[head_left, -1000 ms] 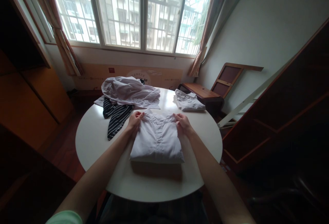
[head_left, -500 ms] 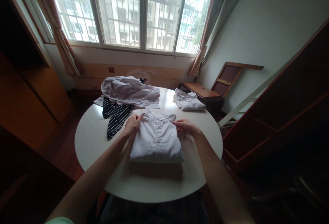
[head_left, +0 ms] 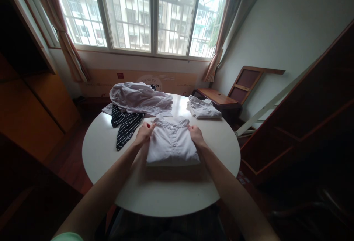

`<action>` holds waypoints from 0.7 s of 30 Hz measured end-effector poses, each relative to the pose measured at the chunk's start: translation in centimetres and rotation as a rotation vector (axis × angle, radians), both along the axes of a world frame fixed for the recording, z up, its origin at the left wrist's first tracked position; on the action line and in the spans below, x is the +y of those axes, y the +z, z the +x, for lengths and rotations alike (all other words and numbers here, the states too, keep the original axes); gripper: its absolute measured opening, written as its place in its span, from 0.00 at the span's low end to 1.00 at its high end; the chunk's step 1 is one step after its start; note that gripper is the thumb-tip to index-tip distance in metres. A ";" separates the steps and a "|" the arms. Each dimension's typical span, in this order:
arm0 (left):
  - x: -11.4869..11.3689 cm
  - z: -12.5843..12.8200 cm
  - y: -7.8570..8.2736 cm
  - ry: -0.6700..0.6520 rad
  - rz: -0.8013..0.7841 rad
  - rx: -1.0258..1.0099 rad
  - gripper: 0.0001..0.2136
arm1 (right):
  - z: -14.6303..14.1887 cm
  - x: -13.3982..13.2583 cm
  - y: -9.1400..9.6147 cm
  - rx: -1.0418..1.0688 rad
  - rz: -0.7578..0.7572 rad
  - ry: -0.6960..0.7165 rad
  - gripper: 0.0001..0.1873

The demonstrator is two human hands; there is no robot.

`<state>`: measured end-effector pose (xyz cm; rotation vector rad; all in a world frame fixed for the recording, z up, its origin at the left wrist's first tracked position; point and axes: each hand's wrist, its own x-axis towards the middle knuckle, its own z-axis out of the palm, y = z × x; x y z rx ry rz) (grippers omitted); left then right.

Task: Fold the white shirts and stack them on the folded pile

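Note:
A folded white shirt (head_left: 173, 147) lies on the round white table (head_left: 166, 200), its collar toward the window and its button placket facing up. My left hand (head_left: 145, 132) pinches the shirt at its upper left corner, beside the collar. At the upper right corner, my right hand (head_left: 195, 134) is closed on the same shirt. Both sets of fingertips are partly hidden by the cloth and the hands. The shirt's near edge casts a shadow on the tabletop.
Behind my left hand are a crumpled pale shirt (head_left: 138, 97) and a black striped garment (head_left: 127, 128). Another folded white shirt (head_left: 205, 107) lies at the table's back right. A wooden chair (head_left: 221, 99) stands beyond, and a dark wooden panel (head_left: 301, 123) leans at right.
The folded shirt's near edge has shifted away from me and slightly right. My right hand has closed in on the shirt's corner, its fingers now more curled.

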<state>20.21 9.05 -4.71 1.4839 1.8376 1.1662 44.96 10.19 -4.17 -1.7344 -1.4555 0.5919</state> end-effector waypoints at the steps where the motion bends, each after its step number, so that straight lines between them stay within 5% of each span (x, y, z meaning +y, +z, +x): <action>1: -0.2 0.1 0.0 -0.027 -0.006 0.047 0.13 | 0.0 0.0 0.0 -0.009 0.009 -0.028 0.14; 6: -1.2 0.8 0.5 -0.027 0.044 0.239 0.06 | 0.4 0.0 0.3 0.013 -0.020 -0.019 0.13; 10: -2.3 1.9 2.1 -0.022 0.281 0.368 0.09 | 0.9 -0.2 1.2 0.257 -0.116 -0.038 0.09; 14: -4.3 4.6 3.3 -0.318 0.431 0.485 0.14 | 1.1 -1.4 2.2 0.374 -0.199 -0.002 0.12; 17: -4.9 6.1 2.4 -0.488 0.387 0.595 0.19 | 1.4 -3.7 2.6 0.445 -0.315 0.103 0.16; 21: -4.4 6.2 0.5 -0.516 0.235 0.686 0.23 | 2.4 -7.7 2.3 0.589 -0.337 0.312 0.25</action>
